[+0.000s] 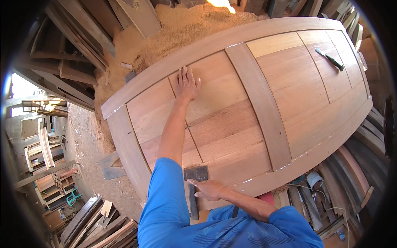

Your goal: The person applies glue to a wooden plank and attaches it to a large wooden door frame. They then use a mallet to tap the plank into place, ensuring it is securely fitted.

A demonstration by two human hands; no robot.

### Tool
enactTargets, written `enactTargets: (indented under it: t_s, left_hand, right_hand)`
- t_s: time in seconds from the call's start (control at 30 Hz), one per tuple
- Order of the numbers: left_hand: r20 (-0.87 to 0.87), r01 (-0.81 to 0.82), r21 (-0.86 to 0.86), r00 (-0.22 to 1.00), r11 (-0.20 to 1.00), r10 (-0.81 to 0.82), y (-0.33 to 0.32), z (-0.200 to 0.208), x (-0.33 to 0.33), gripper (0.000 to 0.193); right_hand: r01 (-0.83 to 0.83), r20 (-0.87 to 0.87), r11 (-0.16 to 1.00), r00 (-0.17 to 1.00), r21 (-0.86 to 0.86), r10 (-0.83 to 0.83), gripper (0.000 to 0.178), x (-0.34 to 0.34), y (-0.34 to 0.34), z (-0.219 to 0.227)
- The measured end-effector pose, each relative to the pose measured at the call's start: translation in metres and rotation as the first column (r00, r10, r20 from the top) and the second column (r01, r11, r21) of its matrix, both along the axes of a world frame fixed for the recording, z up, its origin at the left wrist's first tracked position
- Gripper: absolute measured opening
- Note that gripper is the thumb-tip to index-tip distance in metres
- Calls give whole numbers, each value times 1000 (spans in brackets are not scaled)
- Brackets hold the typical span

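A large wooden door [258, 99] with inset panels and a wide crosspiece lies flat in front of me. My left hand [188, 84] rests flat on a panel towards the far side, fingers stretched out beside a narrow groove, holding nothing. Close to my body at the near edge, my right hand [211, 190] is closed around the handle of a dark mallet [195, 173]. The mallet's blocky head is at the door's near edge and its handle points back towards me. On the right-hand panels lies a green and black utility knife [329, 59], apart from both hands.
Sawdust [165, 31] is heaped beyond the door's far side. Wooden boards [78, 29] lean at the far left, and more timber [351, 161] is stacked at the near right, around a white bucket [314, 180]. Offcuts [101, 223] lie on the floor at lower left.
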State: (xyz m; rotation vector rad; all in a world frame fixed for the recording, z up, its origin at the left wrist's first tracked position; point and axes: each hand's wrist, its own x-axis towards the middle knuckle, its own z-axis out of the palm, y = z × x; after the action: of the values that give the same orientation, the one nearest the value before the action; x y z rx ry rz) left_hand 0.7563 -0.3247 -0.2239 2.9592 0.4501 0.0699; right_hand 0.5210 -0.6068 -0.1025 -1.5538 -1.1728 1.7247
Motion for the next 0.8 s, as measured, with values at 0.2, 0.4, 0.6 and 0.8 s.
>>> enactTargets:
  t_s: [0.2, 0.4, 0.6, 0.8]
  left_hand:
    - [144, -7, 60, 990, 998, -2, 3, -19, -3, 71]
    - [116, -65, 58, 992, 996, 57, 11, 24, 10, 66]
    - [7, -152, 34, 988, 988, 152, 2, 38, 16, 63]
    - [14, -86, 141, 996, 986, 85, 25, 2, 27, 56]
  right_hand:
    - [-62, 15, 998, 998, -11, 62, 76, -40, 39, -48]
    - [-213, 152, 973, 963, -83, 224, 52, -36, 54, -32]
    - [-105, 215, 990, 969, -93, 123, 35, -60, 51, -43]
    - [182, 239, 968, 961, -175, -137, 26, -39, 39, 1]
